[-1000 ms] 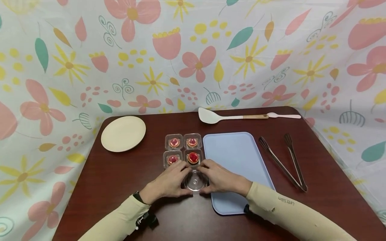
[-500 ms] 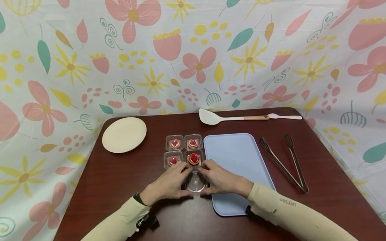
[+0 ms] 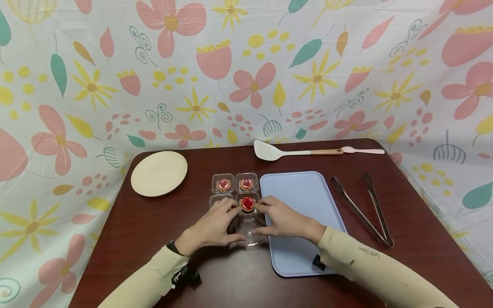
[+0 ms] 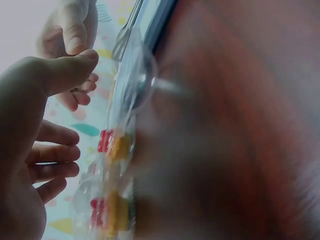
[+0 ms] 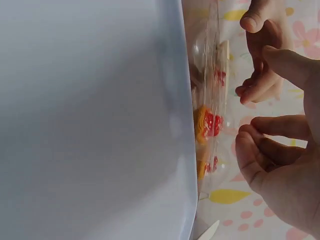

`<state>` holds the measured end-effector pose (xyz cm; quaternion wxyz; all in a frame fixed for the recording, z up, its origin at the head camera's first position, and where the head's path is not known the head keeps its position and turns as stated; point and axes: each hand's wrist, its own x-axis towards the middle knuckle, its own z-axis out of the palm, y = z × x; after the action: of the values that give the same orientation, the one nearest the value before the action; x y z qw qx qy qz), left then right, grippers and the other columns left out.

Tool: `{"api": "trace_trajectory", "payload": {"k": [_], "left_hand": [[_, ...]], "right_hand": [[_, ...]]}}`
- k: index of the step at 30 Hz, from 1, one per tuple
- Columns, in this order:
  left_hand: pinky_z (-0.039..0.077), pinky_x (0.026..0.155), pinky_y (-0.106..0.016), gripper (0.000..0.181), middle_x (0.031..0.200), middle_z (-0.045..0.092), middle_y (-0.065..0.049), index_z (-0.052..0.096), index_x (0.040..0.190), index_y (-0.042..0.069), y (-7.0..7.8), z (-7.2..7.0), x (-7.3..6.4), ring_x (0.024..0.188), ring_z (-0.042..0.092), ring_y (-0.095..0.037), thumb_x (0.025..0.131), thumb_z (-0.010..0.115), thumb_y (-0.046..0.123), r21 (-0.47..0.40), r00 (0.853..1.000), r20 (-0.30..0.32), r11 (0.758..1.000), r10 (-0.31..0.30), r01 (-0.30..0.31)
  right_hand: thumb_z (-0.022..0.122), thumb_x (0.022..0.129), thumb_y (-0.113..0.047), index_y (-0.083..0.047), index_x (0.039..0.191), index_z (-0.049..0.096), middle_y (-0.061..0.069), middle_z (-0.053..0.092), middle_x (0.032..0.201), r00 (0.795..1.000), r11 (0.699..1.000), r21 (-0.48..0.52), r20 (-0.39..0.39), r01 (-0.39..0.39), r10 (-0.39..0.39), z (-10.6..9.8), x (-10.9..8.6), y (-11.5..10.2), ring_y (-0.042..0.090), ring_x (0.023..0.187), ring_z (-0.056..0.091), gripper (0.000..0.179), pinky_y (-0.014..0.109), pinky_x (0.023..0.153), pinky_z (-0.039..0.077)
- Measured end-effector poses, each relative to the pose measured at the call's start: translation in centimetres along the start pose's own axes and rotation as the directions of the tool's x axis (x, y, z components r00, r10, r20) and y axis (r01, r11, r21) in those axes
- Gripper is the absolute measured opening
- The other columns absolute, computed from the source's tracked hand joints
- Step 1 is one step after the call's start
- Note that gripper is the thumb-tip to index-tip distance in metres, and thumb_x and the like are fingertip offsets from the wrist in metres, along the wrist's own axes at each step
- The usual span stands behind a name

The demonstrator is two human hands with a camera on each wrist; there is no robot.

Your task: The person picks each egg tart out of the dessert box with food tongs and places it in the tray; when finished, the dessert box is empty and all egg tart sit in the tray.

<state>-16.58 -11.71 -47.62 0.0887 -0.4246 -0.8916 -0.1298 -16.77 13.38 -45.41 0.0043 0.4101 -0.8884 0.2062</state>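
In the head view, a red-topped tart (image 3: 247,204) sits in an open clear plastic box, whose domed lid (image 3: 249,235) is folded back toward the person, dome facing down. My left hand (image 3: 213,224) hovers at the left of this box, thumb near the lid's edge. On the other side, my right hand (image 3: 286,218) is held over the tray's edge, fingertips pointing at the box. Both wrist views show the fingers loosely bent with nothing between them, raised from the clear plastic (image 4: 140,82). The left hand covers most of a neighbouring tart box (image 3: 215,200).
Two more boxed tarts (image 3: 223,184) stand behind. A blue tray (image 3: 300,192) lies right of the boxes, with metal tongs (image 3: 360,211) beyond it. A cream plate (image 3: 159,173) is at the back left. A white spatula (image 3: 269,151) and a small pink utensil (image 3: 362,150) lie along the back edge.
Both hands have let go of the lid's sides and lifted slightly away and forward. The lid stays in front of the tart box; the left hand now hides the front-left tart.
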Motion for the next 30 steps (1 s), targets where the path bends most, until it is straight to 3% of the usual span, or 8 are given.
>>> {"api": "trace_trajectory", "payload": {"k": [4, 9, 12, 21, 26, 30], "left_hand": [[0.042, 0.102, -0.046, 0.073, 0.122, 0.055, -0.008, 0.062, 0.125, 0.003, -1.1, -0.7, 0.7, 0.117, 0.050, -0.023, 0.076, 0.075, 0.055, -0.013, 1.000, -0.019, 1.000, -0.008, 0.008], [0.042, 0.103, -0.048, 0.072, 0.125, 0.057, -0.011, 0.060, 0.127, 0.002, -2.4, -1.2, 1.8, 0.120, 0.052, -0.026, 0.078, 0.075, 0.052, -0.026, 0.999, -0.019, 0.999, -0.031, 0.030], [0.041, 0.105, -0.049, 0.069, 0.125, 0.058, -0.010, 0.061, 0.125, 0.002, -3.2, -1.2, 2.5, 0.120, 0.052, -0.027, 0.078, 0.076, 0.049, -0.033, 0.998, -0.026, 0.998, -0.051, 0.050], [0.039, 0.106, -0.052, 0.069, 0.126, 0.059, -0.015, 0.061, 0.125, 0.000, -5.4, -0.6, 3.9, 0.123, 0.052, -0.031, 0.077, 0.079, 0.046, -0.074, 0.994, -0.063, 0.993, -0.093, 0.089], [0.036, 0.109, -0.049, 0.073, 0.131, 0.057, -0.014, 0.057, 0.131, 0.001, -6.4, -0.4, 4.6, 0.126, 0.050, -0.029, 0.080, 0.075, 0.048, -0.051, 0.992, -0.014, 0.991, -0.125, 0.125], [0.037, 0.109, -0.047, 0.073, 0.134, 0.055, -0.012, 0.055, 0.134, 0.002, -7.0, -0.3, 5.0, 0.128, 0.048, -0.027, 0.081, 0.073, 0.049, -0.061, 0.986, 0.030, 0.984, -0.165, 0.166]], "right_hand": [[0.075, 0.082, -0.043, -0.001, 0.126, 0.063, 0.011, 0.064, 0.118, 0.998, 0.997, 0.058, -0.026, -0.046, 0.048, -0.4, 1.0, 0.6, 0.021, 0.107, 0.061, 0.062, 0.037, 0.088, 0.053], [0.076, 0.083, -0.038, -0.003, 0.123, 0.065, 0.010, 0.067, 0.111, 0.994, 0.984, 0.166, -0.083, -0.059, 0.073, -0.5, 2.4, 1.8, 0.021, 0.094, 0.065, 0.054, 0.040, 0.080, 0.054], [0.077, 0.082, -0.033, -0.001, 0.123, 0.064, 0.012, 0.068, 0.106, 0.987, 0.968, 0.237, -0.109, -0.087, 0.115, -0.6, 3.2, 2.7, 0.023, 0.087, 0.066, 0.053, 0.041, 0.077, 0.054], [0.076, 0.085, -0.028, 0.001, 0.120, 0.065, 0.013, 0.069, 0.103, 0.966, 0.923, 0.340, -0.114, -0.181, 0.232, -0.4, 5.1, 5.2, 0.024, 0.089, 0.065, 0.047, 0.039, 0.080, 0.056], [0.075, 0.086, -0.027, 0.000, 0.122, 0.064, 0.014, 0.069, 0.108, 0.944, 0.879, 0.400, -0.089, -0.259, 0.318, -0.4, 5.8, 6.4, 0.020, 0.089, 0.064, 0.046, 0.039, 0.080, 0.055], [0.074, 0.086, -0.026, 0.000, 0.121, 0.065, 0.015, 0.069, 0.108, 0.935, 0.866, 0.419, -0.096, -0.272, 0.340, -0.4, 6.4, 7.3, 0.021, 0.089, 0.065, 0.045, 0.035, 0.076, 0.054]]}}
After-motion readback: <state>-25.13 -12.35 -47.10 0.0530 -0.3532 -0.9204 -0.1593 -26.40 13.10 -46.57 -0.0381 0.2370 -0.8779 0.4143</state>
